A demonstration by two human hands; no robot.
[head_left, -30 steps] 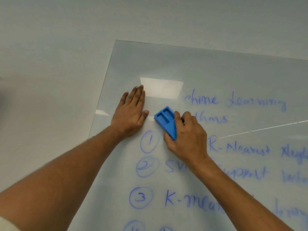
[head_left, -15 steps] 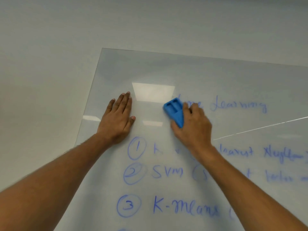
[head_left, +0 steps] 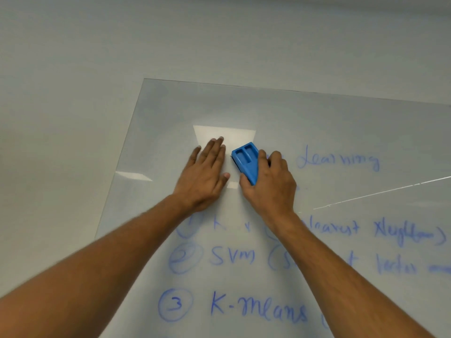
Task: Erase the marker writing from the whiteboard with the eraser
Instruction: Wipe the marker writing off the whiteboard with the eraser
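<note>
While left hand [head_left: 203,178] lies flat on whiteboard [head_left: 170,108], fingers straight, grip holding nothing, we see right hand [head_left: 269,185] grip curled round blue eraser [head_left: 246,161], pressed on board just beside left fingers. Blue marker writing [head_left: 338,159] sits right of eraser, more below.

My left hand [head_left: 203,178] lies flat just left of the eraser [head_left: 246,162], blocking leftward travel; the whiteboard [head_left: 317,123] lies open above and rightward.
</note>
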